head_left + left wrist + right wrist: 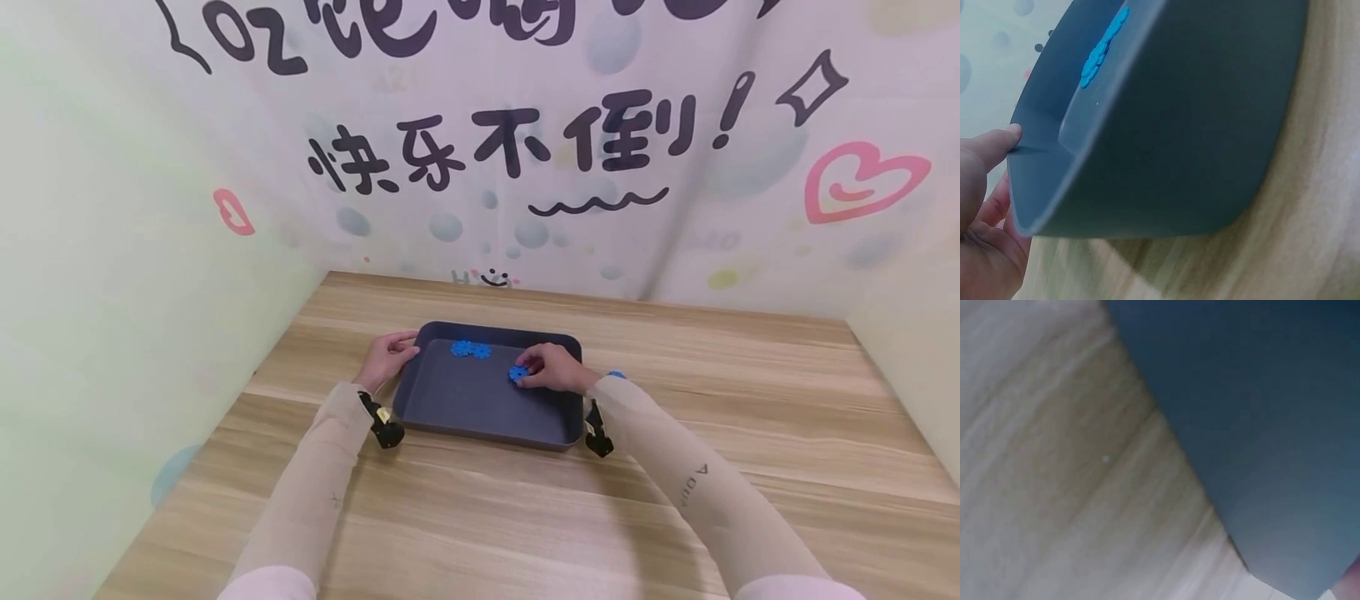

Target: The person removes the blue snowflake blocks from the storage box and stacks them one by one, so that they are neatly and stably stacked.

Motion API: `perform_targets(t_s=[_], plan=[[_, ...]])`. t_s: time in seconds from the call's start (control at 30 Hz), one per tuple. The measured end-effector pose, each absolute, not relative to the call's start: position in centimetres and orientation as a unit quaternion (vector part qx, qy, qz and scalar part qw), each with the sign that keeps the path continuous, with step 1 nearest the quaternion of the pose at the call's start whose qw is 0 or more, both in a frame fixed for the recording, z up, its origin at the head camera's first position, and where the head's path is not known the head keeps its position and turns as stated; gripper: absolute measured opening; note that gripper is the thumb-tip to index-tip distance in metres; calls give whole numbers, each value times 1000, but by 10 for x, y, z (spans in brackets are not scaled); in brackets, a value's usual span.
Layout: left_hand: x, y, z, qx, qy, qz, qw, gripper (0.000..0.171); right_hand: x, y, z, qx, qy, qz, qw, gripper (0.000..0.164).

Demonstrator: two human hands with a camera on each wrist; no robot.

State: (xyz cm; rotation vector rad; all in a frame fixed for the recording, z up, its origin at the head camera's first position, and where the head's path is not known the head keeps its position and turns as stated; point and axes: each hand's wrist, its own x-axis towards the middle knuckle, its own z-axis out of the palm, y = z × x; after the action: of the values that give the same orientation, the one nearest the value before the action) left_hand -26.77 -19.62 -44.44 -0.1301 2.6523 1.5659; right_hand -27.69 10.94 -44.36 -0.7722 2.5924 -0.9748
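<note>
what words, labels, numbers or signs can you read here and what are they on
"快乐不倒!" on the wall cloth
Line above it: cut off by the picture edge
Faint lettering beside the smiley low down: too blurred
Marks on the right sleeve and left sleeve: too small
On the tray: none visible

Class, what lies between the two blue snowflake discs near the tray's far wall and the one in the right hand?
In the head view, only bare tray lies between the two snowflake discs and the disc the right hand pinches.
</note>
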Motion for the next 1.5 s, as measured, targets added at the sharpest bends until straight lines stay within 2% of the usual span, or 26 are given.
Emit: perform_targets(t_s=[0.27,0.43,0.6,1.07,1.5], plan=[[-268,-196,-444,-30,856,516,19,36,-273,116,-434,-301,875,-369,93,30],[-266,-195,-444,-22,858,514,14,36,-268,124,-427,-308,867,-381,88,31],[-265,-195,-444,-27,859,511,18,36,-264,138,-423,-289,875,-380,87,31],[-266,-196,-444,-31,860,509,24,37,-250,195,-422,-233,889,-393,31,32],[-267,-196,-444,-33,865,501,25,37,-249,230,-445,-195,898,-395,8,32]])
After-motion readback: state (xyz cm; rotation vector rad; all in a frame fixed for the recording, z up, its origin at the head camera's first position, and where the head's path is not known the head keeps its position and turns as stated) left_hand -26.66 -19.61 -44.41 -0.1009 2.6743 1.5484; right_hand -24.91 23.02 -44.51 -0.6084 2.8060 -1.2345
